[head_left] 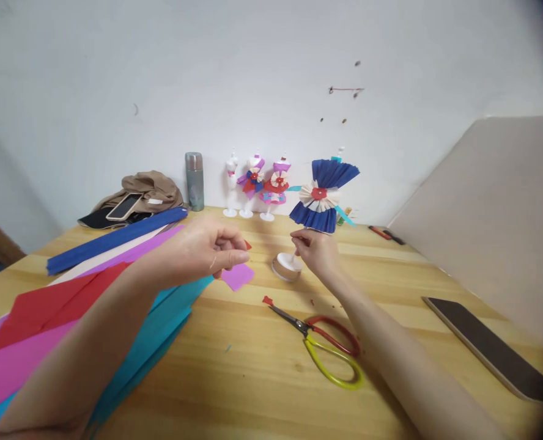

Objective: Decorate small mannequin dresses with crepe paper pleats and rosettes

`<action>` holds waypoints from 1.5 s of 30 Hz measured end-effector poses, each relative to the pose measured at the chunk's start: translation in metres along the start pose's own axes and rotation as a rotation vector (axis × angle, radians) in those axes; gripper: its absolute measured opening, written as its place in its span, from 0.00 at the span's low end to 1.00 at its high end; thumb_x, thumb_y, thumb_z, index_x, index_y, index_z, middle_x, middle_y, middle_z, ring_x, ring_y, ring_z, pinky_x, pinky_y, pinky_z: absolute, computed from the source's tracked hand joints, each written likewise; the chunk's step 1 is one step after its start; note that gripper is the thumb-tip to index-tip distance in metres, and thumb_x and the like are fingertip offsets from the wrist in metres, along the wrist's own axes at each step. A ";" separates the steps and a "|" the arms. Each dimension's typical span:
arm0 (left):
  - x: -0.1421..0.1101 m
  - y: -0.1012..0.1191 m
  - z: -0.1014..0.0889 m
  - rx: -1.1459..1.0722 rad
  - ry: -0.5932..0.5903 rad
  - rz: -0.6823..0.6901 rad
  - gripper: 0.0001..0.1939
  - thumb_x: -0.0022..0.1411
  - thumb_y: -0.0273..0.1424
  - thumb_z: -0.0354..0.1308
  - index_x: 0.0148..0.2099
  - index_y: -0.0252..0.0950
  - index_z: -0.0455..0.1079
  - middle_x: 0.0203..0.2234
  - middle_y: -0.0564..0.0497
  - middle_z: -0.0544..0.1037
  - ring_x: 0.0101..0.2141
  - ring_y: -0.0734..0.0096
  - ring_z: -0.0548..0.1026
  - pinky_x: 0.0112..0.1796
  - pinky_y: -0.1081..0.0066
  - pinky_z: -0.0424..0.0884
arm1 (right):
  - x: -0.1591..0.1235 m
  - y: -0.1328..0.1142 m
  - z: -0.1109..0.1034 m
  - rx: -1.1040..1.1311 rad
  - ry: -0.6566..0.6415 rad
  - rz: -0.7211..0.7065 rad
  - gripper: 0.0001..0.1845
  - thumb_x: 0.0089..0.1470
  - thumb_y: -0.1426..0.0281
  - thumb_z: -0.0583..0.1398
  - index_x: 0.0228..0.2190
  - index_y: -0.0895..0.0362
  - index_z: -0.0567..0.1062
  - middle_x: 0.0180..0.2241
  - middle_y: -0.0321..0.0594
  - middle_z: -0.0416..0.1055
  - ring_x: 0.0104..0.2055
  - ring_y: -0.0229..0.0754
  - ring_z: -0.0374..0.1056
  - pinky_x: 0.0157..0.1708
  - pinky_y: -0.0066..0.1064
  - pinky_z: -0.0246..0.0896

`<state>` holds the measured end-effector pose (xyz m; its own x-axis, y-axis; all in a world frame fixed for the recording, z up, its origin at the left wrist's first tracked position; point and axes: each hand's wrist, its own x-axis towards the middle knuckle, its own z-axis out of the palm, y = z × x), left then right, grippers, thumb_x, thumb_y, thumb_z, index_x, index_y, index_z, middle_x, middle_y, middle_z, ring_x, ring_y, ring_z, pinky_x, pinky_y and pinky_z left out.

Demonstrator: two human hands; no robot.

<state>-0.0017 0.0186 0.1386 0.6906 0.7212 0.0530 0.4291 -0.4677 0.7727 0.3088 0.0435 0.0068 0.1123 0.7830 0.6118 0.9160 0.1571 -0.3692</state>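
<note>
A miniature dress-form mannequin wears a blue pleated paper dress (315, 218) with a cream paper rosette and red centre (319, 194). My right hand (316, 249) pinches its thin stem just below the skirt. The mannequin's round white base (290, 261) rests on a roll of brown tape (284, 272), tilted slightly. To the left, my left hand (214, 247) hovers with fingers curled and thumb against them. A small red paper bit (248, 245) shows at its fingertips; whether it is gripped I cannot tell. Beneath lies a purple paper square (238, 277).
Scissors (306, 330) with red and yellow handles lie partly open in front. Blue, red, purple and teal paper (161, 318) covers the left side. Behind stand several small mannequins (266, 214) and a flask (194, 183). A dark phone-like slab (487, 345) lies right.
</note>
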 end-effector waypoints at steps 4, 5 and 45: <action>0.001 -0.001 0.000 0.068 -0.024 0.025 0.10 0.62 0.35 0.59 0.38 0.33 0.76 0.20 0.57 0.72 0.22 0.78 0.71 0.24 0.78 0.63 | -0.002 0.013 0.009 -0.067 0.025 0.002 0.15 0.59 0.70 0.57 0.37 0.57 0.85 0.30 0.46 0.82 0.30 0.47 0.77 0.33 0.35 0.70; 0.001 -0.002 -0.001 0.095 -0.029 0.038 0.10 0.62 0.35 0.59 0.37 0.33 0.76 0.20 0.57 0.72 0.22 0.78 0.70 0.24 0.78 0.63 | -0.003 0.015 0.012 -0.086 0.034 -0.002 0.15 0.59 0.70 0.57 0.37 0.57 0.86 0.31 0.47 0.83 0.32 0.48 0.77 0.33 0.36 0.70; 0.003 -0.013 0.012 0.559 -0.456 -0.005 0.17 0.64 0.34 0.63 0.54 0.40 0.77 0.42 0.48 0.83 0.44 0.62 0.78 0.41 0.70 0.68 | 0.066 0.089 0.032 -0.114 -0.361 0.306 0.20 0.65 0.62 0.62 0.55 0.57 0.73 0.55 0.47 0.72 0.51 0.47 0.73 0.50 0.46 0.73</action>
<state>0.0017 0.0207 0.1211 0.8101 0.4956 -0.3134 0.5820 -0.7449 0.3263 0.3852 0.1288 -0.0083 0.2608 0.9449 0.1977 0.9005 -0.1643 -0.4026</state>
